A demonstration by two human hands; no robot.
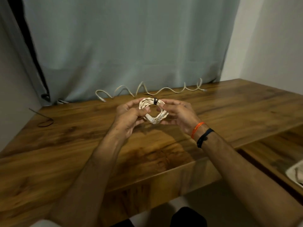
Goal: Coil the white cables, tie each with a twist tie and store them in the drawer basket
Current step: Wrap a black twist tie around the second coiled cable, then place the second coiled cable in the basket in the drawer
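While I'm watching through the head cam, both hands are up over the middle of the table [68, 161], holding a coil [153, 110] of white cable between them. Left hand [129, 118] has its thumb and fingers curled round the left side of the coil, thumb tip pressing near the inner edge. Right hand [177, 114] pinches the right side, fingertips right next to a black tie [155, 101] that's wrapped around the top of the coil. A short tail of the tie sticks out toward the left. The coil looks held just above the wood, not lying on it, though I can't be totally sure from this angle.

Far side of the table, close to the curtain [124, 46], a second cable [147, 90] lies loose and wavy, running left to right with a plug at each end. Another tie [43, 119], dark and thin with a loop at its near end, sits on the far left of the table, well apart from the hands.

Right wrist has an orange thread [197, 129] and a dark band [204, 137]. At the right edge, lower down, a drawer [277, 151] is open, and a pale basket [295, 173] shows in it, mostly cut off by the frame. Can't tell what's inside it.
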